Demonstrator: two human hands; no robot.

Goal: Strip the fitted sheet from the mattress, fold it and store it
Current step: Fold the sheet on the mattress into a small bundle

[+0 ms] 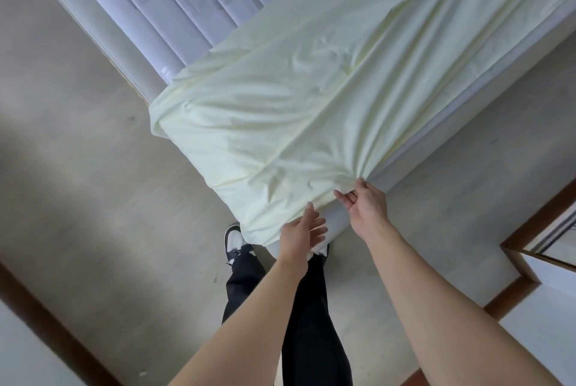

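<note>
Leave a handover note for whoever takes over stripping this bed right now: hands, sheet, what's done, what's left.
Left hand: open, fingers straight, resting against the sheet's edge at the near mattress corner.
Right hand: open, fingertips at the bunched sheet edge, not clearly pinching it.
Fitted sheet: pale yellow, covers the near part of the mattress.
Mattress: quilted top bare at the far left end.
Done: sheet is off the far left end.
Left: free the near corner, pull the sheet off, fold it, store it.
</note>
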